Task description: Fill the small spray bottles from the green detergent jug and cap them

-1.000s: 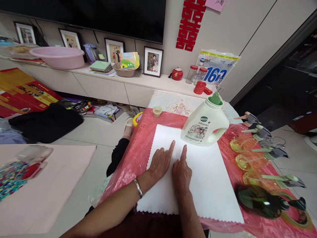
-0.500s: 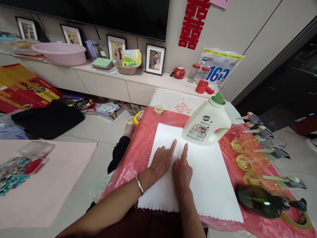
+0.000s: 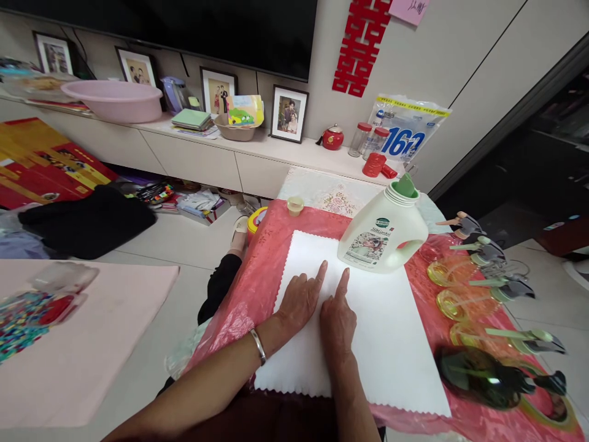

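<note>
My left hand [image 3: 300, 302] rests on a white scallop-edged sheet [image 3: 391, 356], index finger stretched out and the other fingers curled, holding nothing. Beside it, my right hand [image 3: 338, 322] points the same way, also holding nothing. Both fingertips lie just short of a cream laundry detergent jug [image 3: 384, 230], which stands upright on the sheet's far edge. The jug has a green spout [image 3: 407, 186] and no cap on. A small pale cup [image 3: 295, 205] sits at the far left corner of the red plastic cover [image 3: 251, 276].
Several spray bottles with yellow liquid [image 3: 453, 304] lie on the right, with a dark green pump bottle [image 3: 478, 376] and a tape roll [image 3: 568, 417] nearer. A pink table [image 3: 115, 344] at left bears colourful small pieces [image 3: 21, 322]. Behind runs a low cabinet [image 3: 193, 156].
The whole view has shifted very slightly. Both hands and the jug keep their places on the sheet.
</note>
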`<state>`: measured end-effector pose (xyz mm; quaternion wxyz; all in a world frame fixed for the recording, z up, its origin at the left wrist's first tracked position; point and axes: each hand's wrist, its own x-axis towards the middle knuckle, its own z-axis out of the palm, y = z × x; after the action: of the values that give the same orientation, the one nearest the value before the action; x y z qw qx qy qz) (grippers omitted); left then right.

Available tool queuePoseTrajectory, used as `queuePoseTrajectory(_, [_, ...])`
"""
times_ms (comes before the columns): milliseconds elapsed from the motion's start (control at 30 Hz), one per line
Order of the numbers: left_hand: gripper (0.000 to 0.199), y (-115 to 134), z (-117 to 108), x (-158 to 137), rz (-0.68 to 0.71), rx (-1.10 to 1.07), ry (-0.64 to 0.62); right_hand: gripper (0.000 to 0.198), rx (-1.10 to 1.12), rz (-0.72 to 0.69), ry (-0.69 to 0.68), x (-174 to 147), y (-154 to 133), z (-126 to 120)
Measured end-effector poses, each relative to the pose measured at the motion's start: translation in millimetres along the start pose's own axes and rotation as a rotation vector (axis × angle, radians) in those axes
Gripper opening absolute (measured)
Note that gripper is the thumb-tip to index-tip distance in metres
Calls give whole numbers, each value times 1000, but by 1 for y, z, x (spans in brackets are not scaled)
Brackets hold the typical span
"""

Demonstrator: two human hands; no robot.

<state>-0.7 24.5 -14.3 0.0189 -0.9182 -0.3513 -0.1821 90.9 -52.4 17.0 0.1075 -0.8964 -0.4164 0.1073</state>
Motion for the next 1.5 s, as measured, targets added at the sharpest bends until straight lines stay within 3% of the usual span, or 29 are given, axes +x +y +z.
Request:
queuePoseTrajectory(433, [84, 4, -2, -2, -20, 56, 10, 88, 75, -60, 55, -1, 5, -7])
queuePoseTrajectory(500, [85, 2, -10, -4, -26, 62, 38, 83, 75, -99, 171, -3, 9, -12])
queuePoseTrajectory(667, [85, 7, -55, -3, -52, 33, 185, 67, 41, -293, 661, -17, 14, -36])
queuePoseTrajectory(800, [84, 18, -91, 2, -35, 50, 347, 62, 29, -347, 806, -29, 8, -58])
queuePoseTrajectory(933, [82, 23, -107, 5, -8, 43, 412, 61, 31, -373, 847, -33, 2, -68])
queuePoseTrajectory(1233, [79, 21, -104, 5, 4, 51, 403, 58, 15, -373, 882, -34, 1, -74])
queuePoseTrajectory(1367, [77, 22, -109, 7, 38, 57, 468, 59, 14, -381, 868, -34, 0, -73])
queuePoseTrajectory(1500, [80, 23, -115, 6, 44, 58, 452, 57, 10, -371, 869, -35, 1, -72])
